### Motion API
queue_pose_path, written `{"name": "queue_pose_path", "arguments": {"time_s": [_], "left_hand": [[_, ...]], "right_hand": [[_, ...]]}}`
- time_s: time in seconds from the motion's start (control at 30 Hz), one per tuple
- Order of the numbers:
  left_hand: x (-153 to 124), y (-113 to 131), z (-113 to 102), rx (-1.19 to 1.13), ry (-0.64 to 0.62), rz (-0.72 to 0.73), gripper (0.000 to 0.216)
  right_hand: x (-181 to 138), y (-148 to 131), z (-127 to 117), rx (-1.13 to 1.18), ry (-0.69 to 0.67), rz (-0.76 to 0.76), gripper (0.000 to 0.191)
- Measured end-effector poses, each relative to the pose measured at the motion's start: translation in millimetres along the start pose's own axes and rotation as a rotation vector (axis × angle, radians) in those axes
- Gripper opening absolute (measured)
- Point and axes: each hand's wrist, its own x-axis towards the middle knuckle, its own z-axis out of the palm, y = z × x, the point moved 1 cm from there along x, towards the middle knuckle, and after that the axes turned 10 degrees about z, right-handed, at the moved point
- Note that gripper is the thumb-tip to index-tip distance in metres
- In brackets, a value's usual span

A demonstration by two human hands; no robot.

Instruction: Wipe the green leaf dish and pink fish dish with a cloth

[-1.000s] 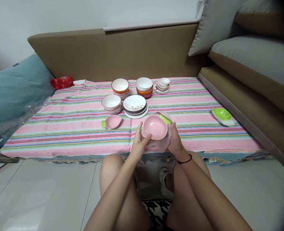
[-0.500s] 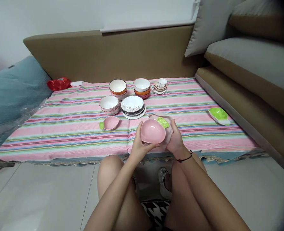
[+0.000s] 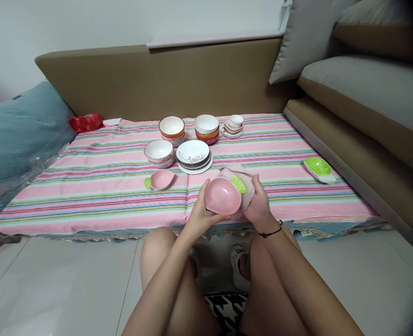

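A pink fruit-shaped bowl [image 3: 223, 196] with a green leaf is held above the front edge of the striped cloth. My left hand [image 3: 200, 215] grips its left side, thumb along the near rim. My right hand [image 3: 258, 204] is closed on a pale pink cloth [image 3: 247, 189], pressed behind and to the right of the bowl; its fingers are partly hidden by the cloth. A smaller pink dish [image 3: 161, 179] with a green tip lies to the left. Beyond the bowl stands a stack of plates [image 3: 193, 153].
Stacked bowls [image 3: 172, 127] and more bowls [image 3: 206, 125] stand at the back, with small dishes [image 3: 235, 122] beside them. One white bowl [image 3: 159, 151] sits nearer. A green leaf-shaped dish [image 3: 319, 168] lies far right, near stacked cushions [image 3: 360, 116]. A red bundle [image 3: 86, 122] is back left.
The bowl has moved slightly down toward me and tilted a little. My right hand and the cloth have shifted slightly right around its back.
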Motion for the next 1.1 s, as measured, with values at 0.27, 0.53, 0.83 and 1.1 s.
{"name": "queue_pose_path", "arguments": {"time_s": [0.27, 0.53, 0.83, 1.1], "left_hand": [[-1.2, -2.5, 7.2, 0.045, 0.058, -0.016, 0.104], [5.8, -7.0, -0.9, 0.138, 0.213, -0.028, 0.102], [1.3, -2.1, -7.1, 0.107, -0.067, 0.000, 0.101], [1.6, -6.0, -2.2, 0.057, 0.080, -0.013, 0.100]], "right_hand": [[0.1, -3.1, 3.3, 0.009, 0.009, -0.011, 0.058], [-1.0, 5.0, 7.1, 0.013, -0.095, 0.103, 0.060], [1.7, 2.2, 6.1, -0.047, -0.057, 0.010, 0.058], [1.8, 0.9, 3.9, -0.024, -0.060, 0.001, 0.058]]}}
